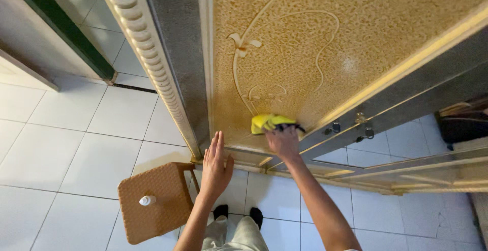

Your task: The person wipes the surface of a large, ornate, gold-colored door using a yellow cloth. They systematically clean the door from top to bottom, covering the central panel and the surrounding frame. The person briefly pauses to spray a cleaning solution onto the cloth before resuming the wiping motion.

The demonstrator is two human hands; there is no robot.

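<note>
Fingers of the left hand (pixel 216 164) are spread flat and straight, holding nothing, the palm laid against the lower edge of the door, it seems to steady the person leaning in. Nearest of all, below the arms, are the person's light trousers (pixel 235 234) and dark socked feet on the white tiled floor (pixel 66 144). Just left of the legs stands a small brown woven stool (pixel 155 200), with a little white bottle (pixel 147 200) set on top, kept within reach of the left arm.

Right of that hand and a touch farther, the right hand (pixel 282 142) has its fingers closed on a yellow cloth (pixel 269 122), bunched and pressed to the golden textured door panel (pixel 325 53). The cloth sits low on the panel, just under the embossed flower-and-vine relief (pixel 244 45), so the grip looks meant for rubbing the surface.

Beside the cloth, to the right, metal latches (pixel 351 126) hang on the door's grey frame. Farther left a cream ribbed moulding (pixel 147 53) runs up the door's edge, and beyond it, at the far left, a dark green frame (pixel 66 27) crosses the tiles.
</note>
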